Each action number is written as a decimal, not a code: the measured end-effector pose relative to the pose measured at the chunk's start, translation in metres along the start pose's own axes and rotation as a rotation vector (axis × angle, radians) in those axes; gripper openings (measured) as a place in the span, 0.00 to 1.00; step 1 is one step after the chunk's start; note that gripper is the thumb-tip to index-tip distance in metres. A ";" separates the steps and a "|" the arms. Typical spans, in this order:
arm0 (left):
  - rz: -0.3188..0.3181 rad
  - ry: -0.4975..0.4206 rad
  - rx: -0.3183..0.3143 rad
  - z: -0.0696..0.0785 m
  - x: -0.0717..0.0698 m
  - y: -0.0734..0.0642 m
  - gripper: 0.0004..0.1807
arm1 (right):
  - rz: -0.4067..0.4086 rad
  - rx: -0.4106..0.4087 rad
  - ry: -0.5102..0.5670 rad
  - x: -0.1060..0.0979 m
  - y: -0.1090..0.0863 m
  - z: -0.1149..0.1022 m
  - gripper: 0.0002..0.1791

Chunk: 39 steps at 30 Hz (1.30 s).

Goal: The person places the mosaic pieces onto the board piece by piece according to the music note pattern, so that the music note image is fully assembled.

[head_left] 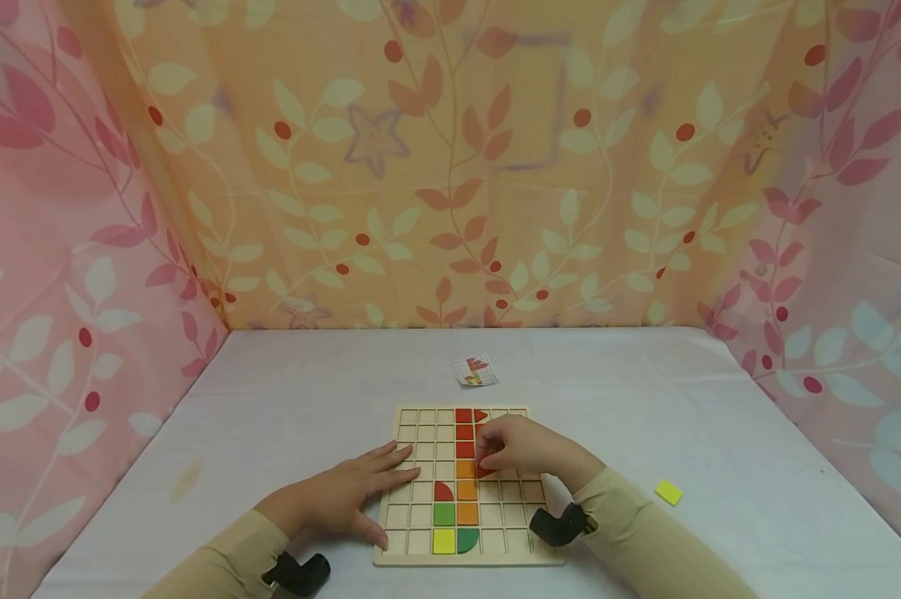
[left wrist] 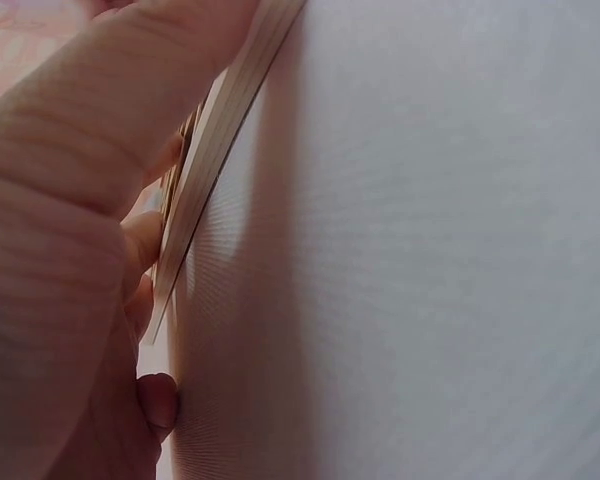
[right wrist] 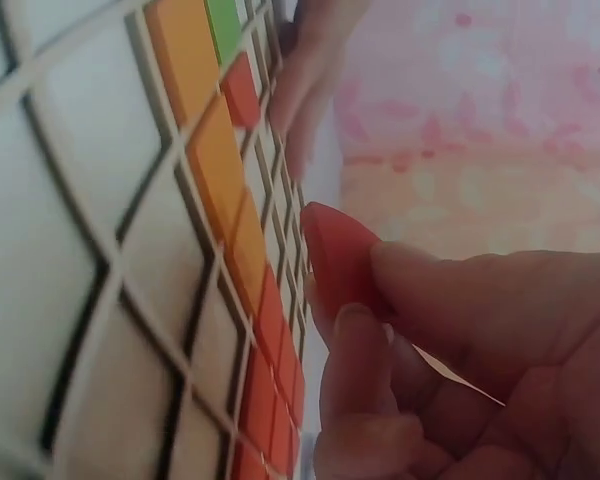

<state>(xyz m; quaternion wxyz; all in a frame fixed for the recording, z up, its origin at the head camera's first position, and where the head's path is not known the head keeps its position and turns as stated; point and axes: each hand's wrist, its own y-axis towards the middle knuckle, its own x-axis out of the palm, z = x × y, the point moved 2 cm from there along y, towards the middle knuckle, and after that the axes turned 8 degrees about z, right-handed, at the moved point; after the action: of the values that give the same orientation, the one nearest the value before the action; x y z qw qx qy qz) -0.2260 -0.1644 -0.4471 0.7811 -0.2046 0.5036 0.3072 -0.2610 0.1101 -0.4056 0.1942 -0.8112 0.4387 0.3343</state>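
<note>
A wooden grid board (head_left: 506, 541) lies on the white cloth, with coloured tiles in its cells. My right hand (head_left: 521, 445) is over the board's middle and pinches a red tile (right wrist: 345, 260) between thumb and fingers; one edge of the tile looks curved. My left hand (head_left: 345, 491) rests spread at the board's left edge, fingers straight, fingertips over the grid. Red squares (head_left: 465, 449) and orange squares (head_left: 467, 489) form a column. Beside it sit a red quarter-round (head_left: 443, 492), a green square (head_left: 444, 514), a yellow square (head_left: 444, 542) and a green quarter-round (head_left: 468, 541).
Behind the board lies a small pattern card (head_left: 476, 370). A loose yellow tile (head_left: 669, 492) is on the cloth to the right. Patterned curtains (head_left: 450, 166) surround the table (head_left: 308, 391) at the back and sides.
</note>
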 end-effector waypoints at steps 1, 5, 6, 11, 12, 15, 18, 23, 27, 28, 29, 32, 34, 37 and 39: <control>-0.001 0.001 0.001 0.000 0.000 0.000 0.51 | -0.007 -0.010 -0.005 0.004 0.002 -0.003 0.06; -0.003 -0.001 0.004 0.000 0.000 0.000 0.50 | -0.024 -0.051 -0.049 0.016 0.010 -0.014 0.07; -0.003 0.000 0.005 -0.001 -0.001 0.000 0.50 | -0.029 -0.058 -0.055 0.019 0.012 -0.017 0.07; -0.004 -0.007 0.006 -0.001 -0.001 0.000 0.50 | -0.054 -0.055 -0.075 0.031 0.019 -0.032 0.08; -0.002 -0.007 0.010 -0.001 -0.001 0.000 0.50 | -0.057 -0.055 -0.082 0.033 0.021 -0.034 0.08; -0.002 -0.006 0.008 -0.001 -0.001 -0.001 0.50 | -0.071 -0.054 -0.091 0.039 0.026 -0.039 0.08; 0.001 -0.003 0.010 -0.001 -0.001 -0.001 0.49 | -0.083 -0.064 -0.093 0.044 0.030 -0.044 0.08; 0.007 -0.009 0.018 -0.002 -0.001 -0.001 0.49 | -0.099 -0.066 -0.108 0.051 0.033 -0.047 0.09; 0.010 -0.008 0.023 -0.002 -0.001 -0.002 0.49 | -0.101 -0.076 -0.156 0.055 0.036 -0.047 0.09; 0.010 -0.007 0.024 -0.002 -0.002 -0.002 0.49 | -0.101 -0.076 -0.160 0.055 0.036 -0.047 0.09; 0.011 -0.007 0.028 -0.002 -0.002 -0.002 0.49 | -0.102 -0.077 -0.164 0.056 0.037 -0.047 0.09; 0.008 -0.013 0.029 -0.001 -0.003 -0.002 0.49 | -0.097 -0.073 -0.167 0.056 0.037 -0.047 0.08; 0.007 -0.012 0.031 0.000 -0.003 -0.002 0.49 | -0.089 -0.065 -0.169 0.056 0.037 -0.047 0.08; 0.007 -0.012 0.031 0.001 -0.004 -0.001 0.49 | -0.075 -0.044 -0.177 0.056 0.037 -0.047 0.08; 0.006 -0.012 0.026 0.001 -0.004 -0.001 0.48 | -0.067 -0.040 -0.182 0.056 0.037 -0.047 0.08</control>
<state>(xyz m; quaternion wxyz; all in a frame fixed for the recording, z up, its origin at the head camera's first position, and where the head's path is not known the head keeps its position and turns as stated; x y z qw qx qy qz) -0.2257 -0.1655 -0.4434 0.7859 -0.1911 0.5034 0.3040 -0.2528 0.0286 -0.4131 0.2280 -0.7955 0.3848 0.4088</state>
